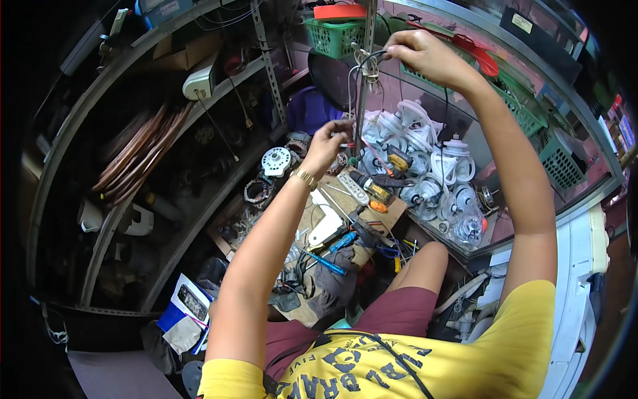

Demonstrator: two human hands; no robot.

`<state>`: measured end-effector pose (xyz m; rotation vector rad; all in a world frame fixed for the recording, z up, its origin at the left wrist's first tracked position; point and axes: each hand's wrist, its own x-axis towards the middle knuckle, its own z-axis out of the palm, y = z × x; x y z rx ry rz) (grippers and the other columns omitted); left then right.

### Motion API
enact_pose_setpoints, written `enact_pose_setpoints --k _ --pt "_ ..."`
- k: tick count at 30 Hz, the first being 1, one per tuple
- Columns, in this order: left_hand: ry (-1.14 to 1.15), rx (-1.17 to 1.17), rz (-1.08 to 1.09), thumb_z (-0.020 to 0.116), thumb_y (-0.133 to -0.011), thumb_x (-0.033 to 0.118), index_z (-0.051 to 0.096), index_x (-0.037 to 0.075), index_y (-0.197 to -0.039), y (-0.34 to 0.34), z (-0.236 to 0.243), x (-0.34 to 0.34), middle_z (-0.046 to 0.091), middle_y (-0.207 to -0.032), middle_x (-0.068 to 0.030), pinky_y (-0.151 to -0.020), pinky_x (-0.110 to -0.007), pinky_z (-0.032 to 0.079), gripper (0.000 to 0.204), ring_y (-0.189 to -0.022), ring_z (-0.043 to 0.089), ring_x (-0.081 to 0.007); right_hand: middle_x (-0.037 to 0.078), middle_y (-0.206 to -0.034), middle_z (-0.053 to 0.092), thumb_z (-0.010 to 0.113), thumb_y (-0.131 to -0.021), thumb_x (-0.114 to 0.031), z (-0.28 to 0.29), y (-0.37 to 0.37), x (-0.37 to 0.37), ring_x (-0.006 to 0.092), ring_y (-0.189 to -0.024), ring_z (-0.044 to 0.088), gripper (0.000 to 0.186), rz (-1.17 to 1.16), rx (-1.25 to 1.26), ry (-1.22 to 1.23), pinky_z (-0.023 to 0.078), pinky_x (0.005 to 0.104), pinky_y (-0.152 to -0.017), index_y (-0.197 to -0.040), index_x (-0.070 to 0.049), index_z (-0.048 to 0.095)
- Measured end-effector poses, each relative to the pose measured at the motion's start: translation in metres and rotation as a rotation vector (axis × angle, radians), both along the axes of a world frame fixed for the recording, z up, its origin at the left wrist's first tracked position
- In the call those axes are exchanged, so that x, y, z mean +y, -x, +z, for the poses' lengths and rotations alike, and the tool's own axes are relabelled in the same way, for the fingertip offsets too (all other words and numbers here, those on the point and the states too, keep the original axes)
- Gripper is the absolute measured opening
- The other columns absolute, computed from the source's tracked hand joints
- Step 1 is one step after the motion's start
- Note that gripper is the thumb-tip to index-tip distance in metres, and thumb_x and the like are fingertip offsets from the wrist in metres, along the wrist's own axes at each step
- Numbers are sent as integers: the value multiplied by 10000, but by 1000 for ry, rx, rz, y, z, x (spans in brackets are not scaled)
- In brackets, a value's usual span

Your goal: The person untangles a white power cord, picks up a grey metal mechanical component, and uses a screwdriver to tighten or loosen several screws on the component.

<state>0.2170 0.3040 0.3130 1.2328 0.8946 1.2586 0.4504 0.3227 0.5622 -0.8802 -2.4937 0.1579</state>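
Right hand (420, 54): fingers closing in a pinch on a black cable (372, 56), which is arching beside the upright metal post (363, 110), above the cluttered surface (393, 211). Left hand (323, 147): fingers curling close together, lower down, beside a small red-and-white piece (347, 145); cannot tell whether they are gripping it.

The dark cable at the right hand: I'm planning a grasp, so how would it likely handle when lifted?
The dark cable is probably flexible yet slightly springy, since it bows in a curve beyond the right hand. It is likely light, being thin. It may snag on the pale cord bundle close by.
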Motion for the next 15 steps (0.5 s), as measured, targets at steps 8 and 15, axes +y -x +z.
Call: enact_pose_setpoints --k 8,15 --pt "-363 661 637 700 -939 237 692 83 -1287 -28 55 160 665 -1282 -212 -1037 -420 500 381 -1210 635 -369 -11 -713 575 541 -1051 -271 9 -69 23 60 -616 484 312 -233 416 350 371 254 -561 -1140 -14 694" --pt "46 878 454 672 -919 457 652 174 -1369 -44 59 264 441 -1530 -240 -1131 -544 383 532 -1379 438 -490 -30 -696 601 518 -1069 -237 9 -79 48 48 -588 455 239 -255 521 442 326 234 -530 -1130 -53 658"
